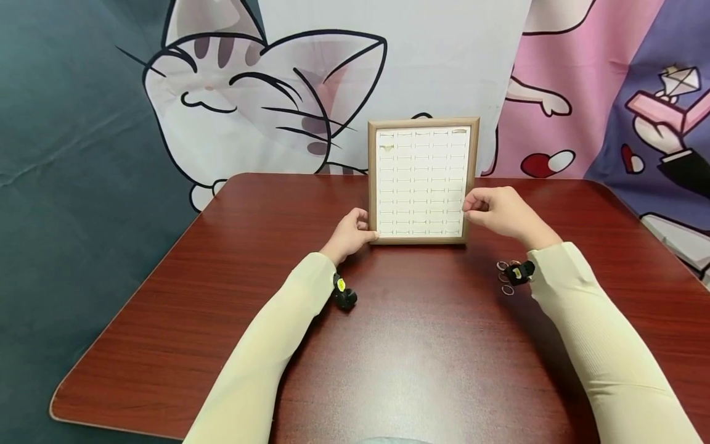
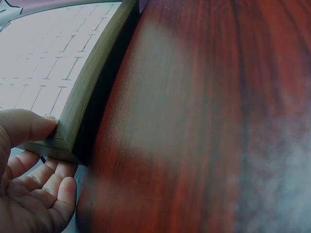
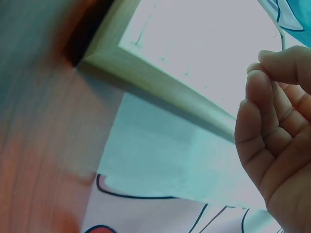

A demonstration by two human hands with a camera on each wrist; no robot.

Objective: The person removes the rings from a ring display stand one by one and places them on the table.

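Note:
A ring display board (image 1: 421, 179) stands upright on the table, its white slotted panel set in a wooden frame. My left hand (image 1: 350, 235) grips its lower left corner, the thumb pressed on the front and the other fingers behind; the left wrist view shows this thumb (image 2: 31, 127) over the frame's edge. At the board's right edge is my right hand (image 1: 501, 211), fingers curled in and the thumb meeting the index finger. In the right wrist view these fingertips (image 3: 257, 73) overlap the panel; I cannot tell whether they hold a small thing.
Several rings (image 1: 507, 290) lie on the reddish-brown table (image 1: 388, 320), beside and partly behind the right wrist camera (image 1: 520, 272). Small gold-toned pieces (image 1: 386, 147) sit in upper slots of the board. A cloth backdrop (image 1: 444, 61) with a cartoon cat hangs behind the table.

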